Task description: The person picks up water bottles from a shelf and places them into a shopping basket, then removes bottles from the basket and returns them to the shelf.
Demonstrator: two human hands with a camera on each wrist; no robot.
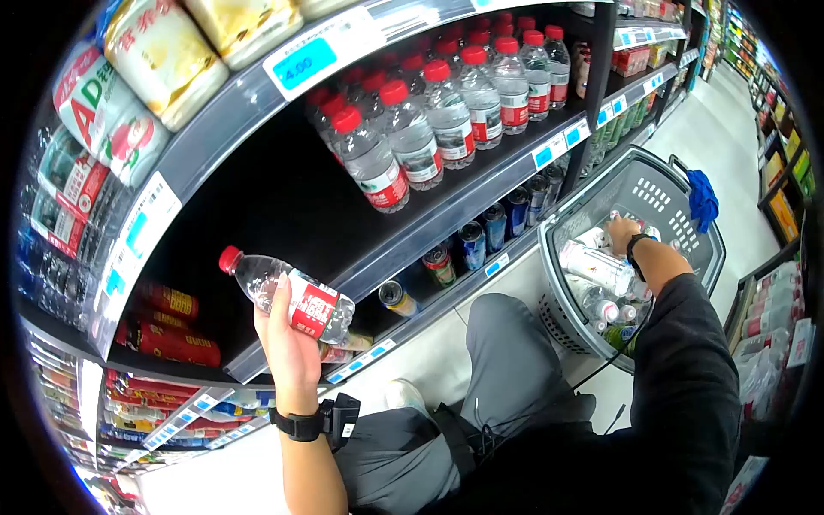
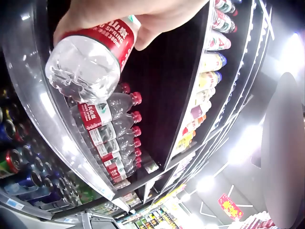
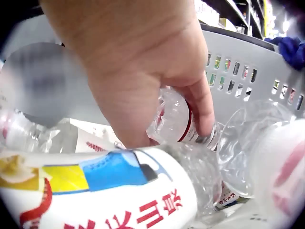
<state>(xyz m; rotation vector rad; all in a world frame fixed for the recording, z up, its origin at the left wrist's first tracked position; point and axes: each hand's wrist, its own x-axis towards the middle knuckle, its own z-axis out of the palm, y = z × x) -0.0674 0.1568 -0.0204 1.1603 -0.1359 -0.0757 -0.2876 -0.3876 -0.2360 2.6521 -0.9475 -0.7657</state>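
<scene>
My left hand grips a clear water bottle with a red cap and red label, tilted on its side in front of the shelf. In the left wrist view the bottle's ridged base faces the camera and the fingers wrap its label. Down in the grey basket, my right hand has its fingers curled round another clear bottle with a red-edged label. Around it lie several more bottles, among them a large white-labelled bottle in the foreground of the right wrist view.
Rows of red-capped water bottles stand on the dark shelf. Below are cans; above hang price tags under more drinks. A blue cloth hangs at the basket's rim. Another shelf of bottles stands at the right.
</scene>
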